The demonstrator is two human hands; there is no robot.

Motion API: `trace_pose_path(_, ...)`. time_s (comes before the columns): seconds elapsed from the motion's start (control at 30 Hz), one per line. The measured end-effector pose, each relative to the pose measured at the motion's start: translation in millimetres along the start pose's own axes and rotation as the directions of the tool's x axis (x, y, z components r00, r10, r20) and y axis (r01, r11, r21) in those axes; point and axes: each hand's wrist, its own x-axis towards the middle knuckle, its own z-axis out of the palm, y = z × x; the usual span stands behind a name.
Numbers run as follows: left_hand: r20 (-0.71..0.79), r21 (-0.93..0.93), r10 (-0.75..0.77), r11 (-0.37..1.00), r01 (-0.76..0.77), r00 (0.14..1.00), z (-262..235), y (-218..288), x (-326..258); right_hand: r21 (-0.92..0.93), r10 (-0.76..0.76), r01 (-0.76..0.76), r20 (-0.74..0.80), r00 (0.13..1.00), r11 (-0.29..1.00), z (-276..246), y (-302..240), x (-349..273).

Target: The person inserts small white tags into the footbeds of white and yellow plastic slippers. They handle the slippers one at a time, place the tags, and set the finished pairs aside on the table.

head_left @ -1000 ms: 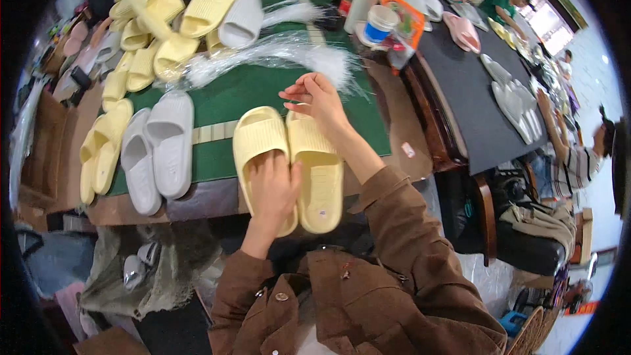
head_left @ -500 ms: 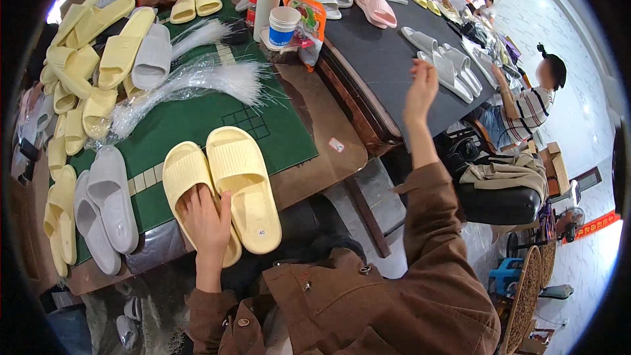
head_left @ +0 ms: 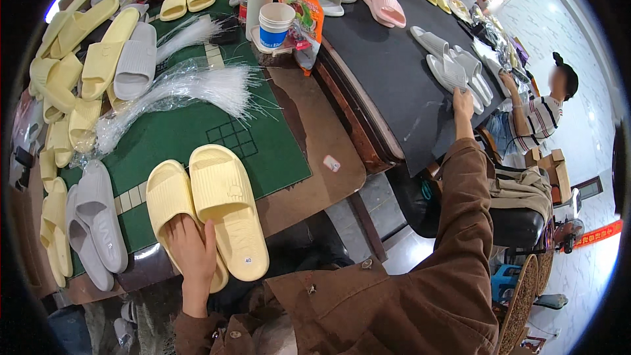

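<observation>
My left hand [head_left: 191,250] has its fingers tucked under the strap of a pale yellow slipper [head_left: 167,181]. The fingertips are hidden inside. Its mate, another yellow slipper [head_left: 230,217], lies close against it on the right, toe pointing away, near my thumb. Both heels reach over the table's near edge. Far to the right, my right arm is stretched across to the dark table. There my right hand [head_left: 463,101] is closed at the heel end of a grey slipper [head_left: 447,73]. Another grey slipper [head_left: 468,66] lies beside it.
Yellow slippers [head_left: 56,82] are heaped at left; a grey pair [head_left: 102,217] lies nearer. A bundle of clear plastic strands [head_left: 217,89] rests on the green mat [head_left: 276,164]. A paper cup [head_left: 275,26] and bottle [head_left: 261,0] stand behind. Several people sit around the dark table [head_left: 374,72].
My right hand has come down from the air onto the grey slipper, moving right. My left hand stays in the yellow slipper. The view has shifted slightly.
</observation>
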Motion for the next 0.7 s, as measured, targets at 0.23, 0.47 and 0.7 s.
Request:
trace_pose_path(0.23, -0.025, 0.025, 0.03, 0.999, -0.029, 0.999, -1.3, 2.4, 1.1, 0.266, -0.366, 0.303, 0.234, 0.901, 0.915, -38.1, -37.6, -33.0)
trace_pose_path(0.47, -0.063, -0.082, 0.041, 0.996, -0.046, 0.997, -0.5, 3.7, 3.2, 0.549, -0.605, 0.36, 0.369, 0.705, 0.755, -107.6, -98.9, -171.9)
trace_pose_path(0.7, -0.026, -0.046, 0.034, 0.998, -0.035, 0.999, -0.9, -3.6, -0.8, 0.585, -0.719, 0.49, 0.251, 0.649, 0.646, -148.8, -105.9, -238.9)
